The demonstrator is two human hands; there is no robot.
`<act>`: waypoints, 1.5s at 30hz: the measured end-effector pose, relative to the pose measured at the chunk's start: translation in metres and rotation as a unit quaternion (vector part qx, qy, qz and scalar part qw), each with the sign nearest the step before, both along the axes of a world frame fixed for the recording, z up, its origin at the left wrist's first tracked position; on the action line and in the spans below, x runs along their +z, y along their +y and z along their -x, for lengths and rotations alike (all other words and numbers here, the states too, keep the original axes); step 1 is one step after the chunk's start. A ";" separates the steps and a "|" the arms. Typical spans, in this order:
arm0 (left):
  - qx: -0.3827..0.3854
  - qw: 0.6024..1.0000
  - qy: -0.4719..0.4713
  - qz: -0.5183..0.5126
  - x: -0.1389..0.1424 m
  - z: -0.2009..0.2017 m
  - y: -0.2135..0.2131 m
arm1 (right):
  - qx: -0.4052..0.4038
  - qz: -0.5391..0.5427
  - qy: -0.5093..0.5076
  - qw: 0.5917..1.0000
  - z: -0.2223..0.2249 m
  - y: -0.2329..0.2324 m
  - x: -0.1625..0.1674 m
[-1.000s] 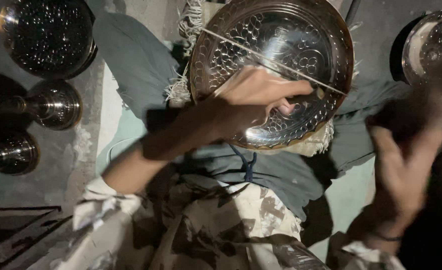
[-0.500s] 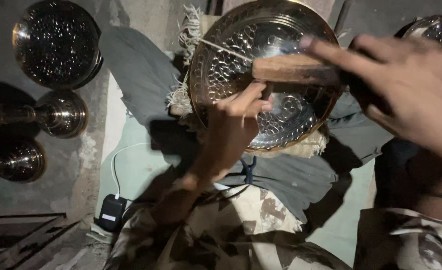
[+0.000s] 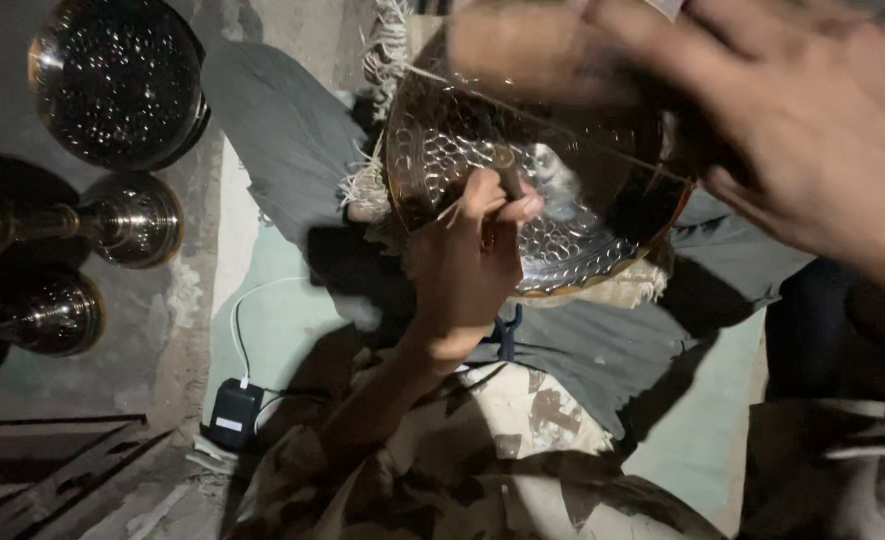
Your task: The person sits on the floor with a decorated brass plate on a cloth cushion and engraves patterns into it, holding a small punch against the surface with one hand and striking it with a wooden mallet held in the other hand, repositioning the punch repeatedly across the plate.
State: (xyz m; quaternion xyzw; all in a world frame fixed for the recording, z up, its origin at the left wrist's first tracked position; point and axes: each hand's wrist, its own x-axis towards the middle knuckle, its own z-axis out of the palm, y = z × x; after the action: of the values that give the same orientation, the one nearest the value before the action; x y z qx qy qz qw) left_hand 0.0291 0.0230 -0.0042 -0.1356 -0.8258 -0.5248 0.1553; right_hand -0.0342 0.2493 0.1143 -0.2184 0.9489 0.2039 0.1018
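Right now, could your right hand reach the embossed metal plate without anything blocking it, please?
Probably yes: the right hand is raised just over the embossed metal plate, with only the left hand and its small tool on the plate's centre.

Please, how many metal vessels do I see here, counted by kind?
Hammered round bowls: 2, one on the lap, one on the floor
Stemmed metal pieces lying on the floor: 2
Total: 4

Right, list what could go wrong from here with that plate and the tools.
1. The left hand pinches a thin punch on the embossed metal plate; a slip may mar the pattern.
2. The right hand, blurred, holds a dark tool above those fingers; a miss could hit them.
3. The plate rests on loose fringed cloth and may shift.
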 end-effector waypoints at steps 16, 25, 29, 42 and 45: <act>-0.330 0.928 0.166 0.039 0.004 0.079 -0.021 | -0.294 0.591 0.355 0.662 -0.133 0.035 -0.202; -0.412 0.908 0.044 0.056 0.005 0.091 -0.014 | -0.287 0.608 0.307 0.674 -0.140 0.041 -0.189; -0.395 0.898 0.191 0.025 0.007 0.092 -0.016 | -0.158 0.598 0.281 0.733 -0.142 0.061 -0.155; -0.431 0.896 0.060 0.086 0.022 0.089 -0.013 | -0.208 0.419 0.134 0.873 -0.142 0.019 -0.093; -0.433 0.888 -0.005 0.156 0.018 0.096 0.002 | -0.258 0.648 0.168 0.697 -0.146 0.006 -0.090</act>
State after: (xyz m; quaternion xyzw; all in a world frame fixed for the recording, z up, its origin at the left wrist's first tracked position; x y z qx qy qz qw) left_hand -0.0665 0.0254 0.0138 -0.4992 -0.7572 -0.4054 -0.1144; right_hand 0.1121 0.2557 0.0244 0.0609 0.8666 -0.4625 -0.1775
